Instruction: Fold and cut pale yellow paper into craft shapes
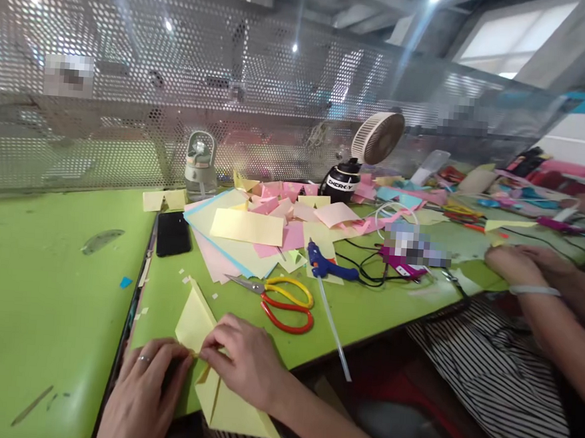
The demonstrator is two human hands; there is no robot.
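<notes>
A folded sheet of yellow paper [232, 405] hangs partly over the table's front edge, with its pointed upper part [195, 319] lying on the green top. My right hand [245, 359] pinches the paper near its middle, thumb and fingers together. Close beside it, my left hand [151, 382], with a ring on one finger, has its fingertips pressed together at the paper's left edge. Scissors [286, 305] with one yellow and one red handle lie just beyond my right hand. To their right rests a blue glue gun [327, 265] with a clear glue stick [333, 332] below it.
A black phone [174, 234], a bottle [200, 169] and a fan [378, 138] stand or lie farther back. Coloured paper sheets [246, 226] are piled mid-table. A perforated metal screen [282, 78] borders the back. At right, another person's hands [514, 264] are over the table.
</notes>
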